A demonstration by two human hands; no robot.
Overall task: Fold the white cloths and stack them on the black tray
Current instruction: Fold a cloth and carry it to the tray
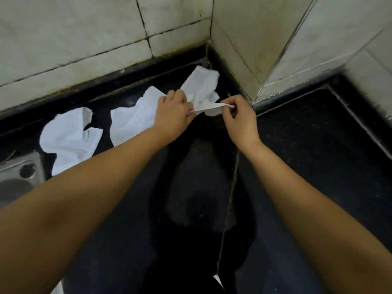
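Observation:
Three crumpled white cloths lie on a black counter near the tiled wall. The rightmost white cloth [202, 88] sits in the corner; both hands pinch its near edge, stretched tight between them. My left hand [175, 112] grips the edge's left end, and my right hand [237, 117] pinches the right end between thumb and fingers. A second cloth [133, 119] lies just left, partly under my left wrist. A third cloth [67, 136] is farther left. A dark oval shape [201, 187], possibly the black tray, lies on the counter between my forearms; its outline is hard to tell.
White tiled walls [84, 39] form an inside corner behind the cloths, with a jutting tiled pillar [275, 49] at right. A metal sink edge [19, 177] shows at the left. A grout seam [229, 198] runs down the black counter.

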